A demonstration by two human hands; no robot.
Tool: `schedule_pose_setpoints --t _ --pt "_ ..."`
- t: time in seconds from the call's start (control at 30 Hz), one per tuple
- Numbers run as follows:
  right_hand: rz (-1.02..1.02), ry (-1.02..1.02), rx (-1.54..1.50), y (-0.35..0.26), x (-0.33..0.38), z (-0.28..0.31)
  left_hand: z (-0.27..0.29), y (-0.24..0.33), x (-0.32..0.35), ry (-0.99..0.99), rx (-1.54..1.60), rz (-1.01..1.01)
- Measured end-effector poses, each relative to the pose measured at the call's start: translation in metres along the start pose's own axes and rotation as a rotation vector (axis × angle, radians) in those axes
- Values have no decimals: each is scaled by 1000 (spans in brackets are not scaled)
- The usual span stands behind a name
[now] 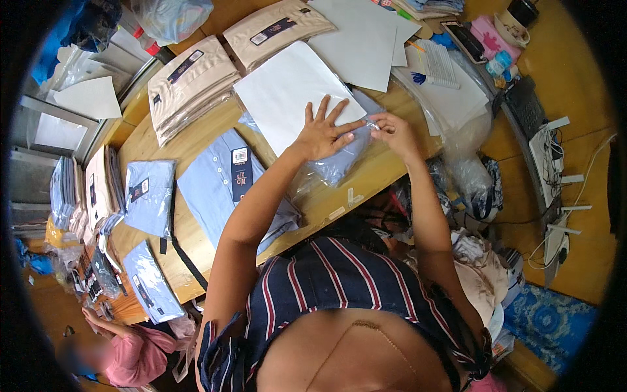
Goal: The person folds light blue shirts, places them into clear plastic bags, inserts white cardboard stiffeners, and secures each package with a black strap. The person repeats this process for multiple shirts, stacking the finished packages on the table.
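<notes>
My left hand (pixel 324 132) lies spread, palm down, on a white sheet of card (pixel 287 95) and the edge of a folded blue shirt in clear plastic (pixel 339 162). At the shirt's right corner, my right hand (pixel 397 136) pinches a gathered bit of the clear plastic bag between thumb and fingers. The card covers part of the shirt, so whether it is inside the bag I cannot tell. Left of my left forearm rests another folded blue shirt (pixel 212 170) with a dark tag, partly hidden by the arm.
Beige packed shirts (pixel 192 85) are stacked behind, with more white card (pixel 366 46) at the back. Bagged blue shirts (pixel 149 196) lie to the left. Clear plastic bags (pixel 467 140) hang over the table's right edge. A person in pink (pixel 140 356) is at lower left.
</notes>
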State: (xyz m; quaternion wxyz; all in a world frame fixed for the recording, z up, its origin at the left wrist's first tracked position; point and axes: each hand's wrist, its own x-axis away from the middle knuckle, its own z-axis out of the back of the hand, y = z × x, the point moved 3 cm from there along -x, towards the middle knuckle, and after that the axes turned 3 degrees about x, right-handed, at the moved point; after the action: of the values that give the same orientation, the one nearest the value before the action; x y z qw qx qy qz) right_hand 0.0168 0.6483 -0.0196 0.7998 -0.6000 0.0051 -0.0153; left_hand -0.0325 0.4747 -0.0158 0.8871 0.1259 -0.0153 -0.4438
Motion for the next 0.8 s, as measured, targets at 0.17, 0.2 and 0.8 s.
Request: schedule_pose_setpoints --t 0.17,0.2,0.8 --pt "-97 -29 16 3 0 1 2 2 1 23 -23 4" --pt "-88 -33 10 2 -1 1 1 1 1 50 -16 -5" --pt "310 131 369 -36 10 -6 2 3 3 88 -52 -30"
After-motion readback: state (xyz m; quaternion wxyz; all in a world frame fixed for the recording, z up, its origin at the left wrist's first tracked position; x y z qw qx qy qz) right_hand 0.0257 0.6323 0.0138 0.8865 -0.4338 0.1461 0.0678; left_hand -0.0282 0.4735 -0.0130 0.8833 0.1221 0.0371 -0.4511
